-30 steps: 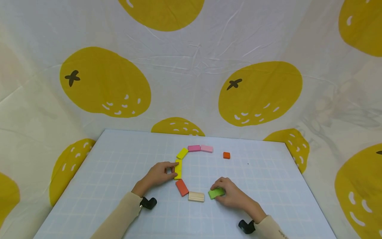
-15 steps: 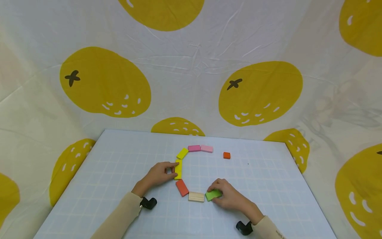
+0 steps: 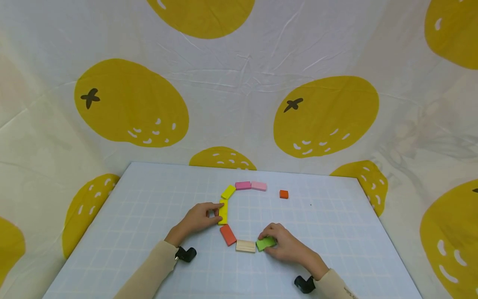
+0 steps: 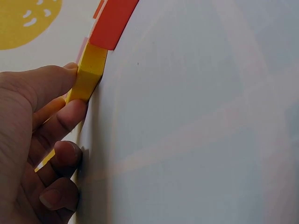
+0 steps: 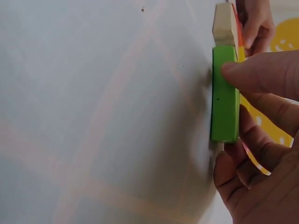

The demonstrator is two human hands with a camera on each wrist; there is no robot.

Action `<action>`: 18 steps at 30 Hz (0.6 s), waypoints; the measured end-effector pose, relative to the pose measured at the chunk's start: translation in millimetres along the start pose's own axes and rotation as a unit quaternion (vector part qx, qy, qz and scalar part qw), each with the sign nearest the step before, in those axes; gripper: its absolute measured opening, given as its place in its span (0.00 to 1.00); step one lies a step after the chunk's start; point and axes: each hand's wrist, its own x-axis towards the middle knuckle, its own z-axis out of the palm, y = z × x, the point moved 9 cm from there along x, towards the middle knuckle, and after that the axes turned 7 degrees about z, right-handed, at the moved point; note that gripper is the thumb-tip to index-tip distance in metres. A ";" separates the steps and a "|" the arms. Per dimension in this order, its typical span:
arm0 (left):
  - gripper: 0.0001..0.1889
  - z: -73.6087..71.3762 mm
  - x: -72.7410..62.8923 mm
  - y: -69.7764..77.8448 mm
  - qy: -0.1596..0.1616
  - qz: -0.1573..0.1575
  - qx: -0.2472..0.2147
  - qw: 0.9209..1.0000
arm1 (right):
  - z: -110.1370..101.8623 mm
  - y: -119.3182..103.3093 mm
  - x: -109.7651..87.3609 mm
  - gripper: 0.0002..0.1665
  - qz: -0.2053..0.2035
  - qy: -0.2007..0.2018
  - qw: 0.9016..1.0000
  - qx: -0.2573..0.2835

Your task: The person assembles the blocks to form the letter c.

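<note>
Several small blocks lie in a curved row on the table. My left hand (image 3: 201, 216) holds a yellow block (image 3: 223, 212) at the row's left side, thumb and a finger on it in the left wrist view. Below it come a red block (image 3: 228, 235) and a plain wooden block (image 3: 245, 246). My right hand (image 3: 284, 244) pinches a green block (image 3: 265, 243) between thumb and fingers, its end against or very close to the wooden block. In the right wrist view the green block (image 5: 225, 100) lies on the table surface, in line with the wooden block (image 5: 225, 25).
Above the held yellow block the row continues with another yellow block (image 3: 228, 192), a dark pink block (image 3: 243, 185) and a light pink block (image 3: 259, 186). A small orange block (image 3: 284, 194) lies apart on the right. A fruit-patterned cloth (image 3: 239, 104) hangs behind the table (image 3: 168, 182).
My right hand has moved left, bringing the green block up to the wooden block's right end. The left hand stays on the yellow block.
</note>
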 end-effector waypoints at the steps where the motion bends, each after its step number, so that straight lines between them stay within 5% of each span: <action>1: 0.25 0.2 -0.1 -0.8 0.000 -0.003 0.001 1.000 | 0.4 0.1 0.4 0.14 0.000 -0.002 1.000 0.000; 18: 0.25 1.5 0.4 -4.0 0.001 -0.004 0.004 1.000 | 2.7 2.8 0.7 0.14 0.008 -0.011 1.000 0.000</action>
